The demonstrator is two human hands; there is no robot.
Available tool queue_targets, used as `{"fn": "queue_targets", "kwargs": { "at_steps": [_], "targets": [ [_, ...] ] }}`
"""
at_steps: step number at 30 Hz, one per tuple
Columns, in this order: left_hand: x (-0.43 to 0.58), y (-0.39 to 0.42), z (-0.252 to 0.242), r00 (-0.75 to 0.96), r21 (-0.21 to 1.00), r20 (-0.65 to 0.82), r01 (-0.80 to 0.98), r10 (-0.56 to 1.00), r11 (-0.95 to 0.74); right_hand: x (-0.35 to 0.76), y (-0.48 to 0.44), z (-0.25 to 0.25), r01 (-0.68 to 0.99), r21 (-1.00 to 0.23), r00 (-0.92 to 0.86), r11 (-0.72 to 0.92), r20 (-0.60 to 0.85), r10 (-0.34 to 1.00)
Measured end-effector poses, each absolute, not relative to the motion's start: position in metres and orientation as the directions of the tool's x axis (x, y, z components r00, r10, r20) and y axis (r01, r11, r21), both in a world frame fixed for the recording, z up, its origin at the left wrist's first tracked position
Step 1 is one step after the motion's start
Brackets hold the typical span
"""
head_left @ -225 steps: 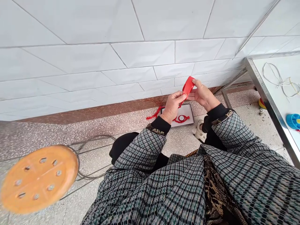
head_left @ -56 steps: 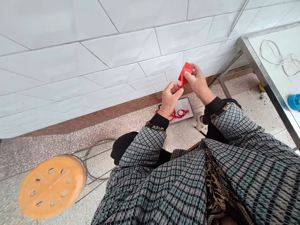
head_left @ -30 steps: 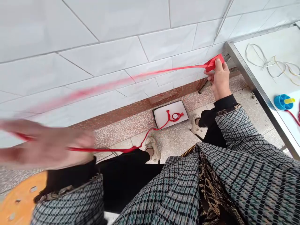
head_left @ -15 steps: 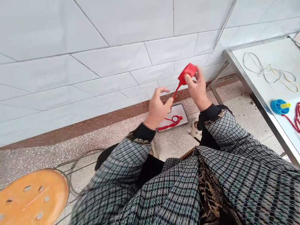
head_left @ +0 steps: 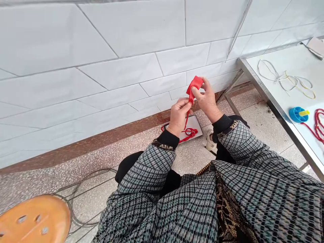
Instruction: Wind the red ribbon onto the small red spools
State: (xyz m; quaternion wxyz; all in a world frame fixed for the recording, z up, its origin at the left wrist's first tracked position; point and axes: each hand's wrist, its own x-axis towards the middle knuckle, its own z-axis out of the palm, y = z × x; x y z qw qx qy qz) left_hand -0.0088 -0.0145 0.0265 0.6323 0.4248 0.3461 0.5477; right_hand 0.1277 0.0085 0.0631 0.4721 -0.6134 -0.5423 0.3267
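My right hand (head_left: 208, 104) grips a roll of flat red ribbon (head_left: 195, 83), thumb on its near side and fingers behind. Just below the roll, my left hand (head_left: 178, 116) pinches the narrow strand (head_left: 190, 99) that comes off it, with thumb and fingertips pressed together. The strand hangs past my left hand towards a shallow white box (head_left: 198, 125) with dark edges on the floor. Loops of red ribbon (head_left: 190, 134) lie in that box, around a small round piece that is partly covered. My left hand and sleeve hide part of the box.
A metal-edged table (head_left: 273, 101) on the right bears a blue spool (head_left: 298, 114) with a yellow core, red cord (head_left: 318, 126) and pale looped wires (head_left: 280, 78). An orange stool (head_left: 35, 217) and coiled cable (head_left: 76, 195) are at lower left. A tiled wall (head_left: 136, 71) rises in front.
My left hand has gone from spread fingers to a pinch on the strand by the roll. The roll, in my right hand, has moved slightly down and left. More red loops lie in the box.
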Motion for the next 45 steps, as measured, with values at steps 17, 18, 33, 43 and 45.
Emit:
{"fn": "queue_targets", "kwargs": {
  "at_steps": [17,18,33,43,45],
  "targets": [
    [-0.014,-0.009,0.021,0.079,0.854,-0.003,-0.518,0.997,0.043,0.128,0.021,0.036,0.331,-0.942,0.158,0.062,0.12,0.98],
    [-0.013,-0.009,0.02,0.041,0.858,0.014,-0.514,0.999,0.009,0.127,0.021,0.036,0.3,-0.953,0.163,0.041,0.094,0.982],
    [-0.011,-0.011,0.009,0.072,0.876,0.07,-0.482,0.995,-0.027,0.127,0.007,0.073,0.002,-0.977,0.212,-0.213,-0.207,0.955],
    [-0.016,-0.018,0.009,0.417,0.955,0.012,-0.274,0.909,0.113,0.136,0.013,0.062,0.05,-0.985,0.246,-0.166,-0.149,0.958],
    [-0.019,-0.018,0.009,0.466,0.953,0.004,-0.27,0.885,0.138,0.138,0.013,0.061,0.053,-0.986,0.257,-0.161,-0.142,0.956]
  ]
}}
